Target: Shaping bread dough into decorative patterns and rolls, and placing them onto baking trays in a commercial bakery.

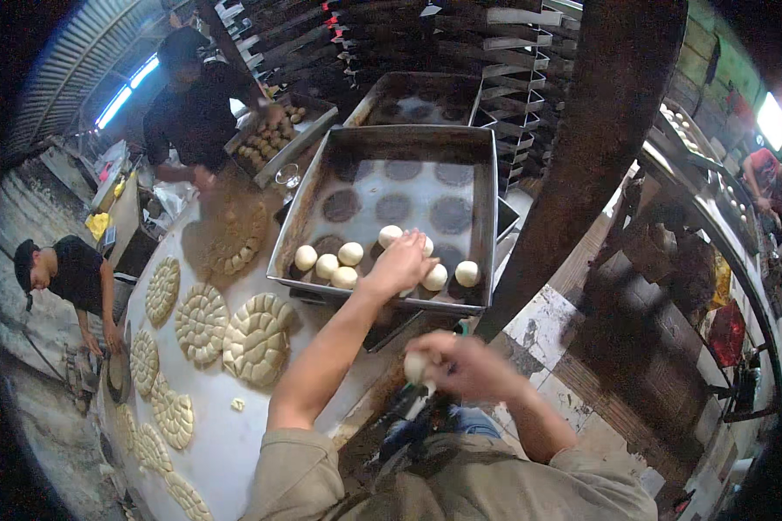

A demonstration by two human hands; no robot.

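Observation:
Inside a deep dark-stained metal baking tray [278, 252], several smooth pale dough balls [328, 266] lie along the near side. My left hand [398, 265] reaches into the tray, its fingers curled down over a dough ball [427, 247] among the others; its palm side is hidden. Two more balls sit just right of it, one of them near the tray's right wall [467, 273]. Closer to my body and below the tray's near edge, my right hand [473, 369], blurred by motion, has its fingers around another dough ball [415, 367].
Left of the tray, a pale worktable [235, 451] carries several flat rounds of cut dough [256, 339]. Another tray [417, 87] stands behind mine. One person [182, 113] handles a tray of dough balls [274, 139]; another [74, 278] stands at far left. A dark post [599, 130] rises at right.

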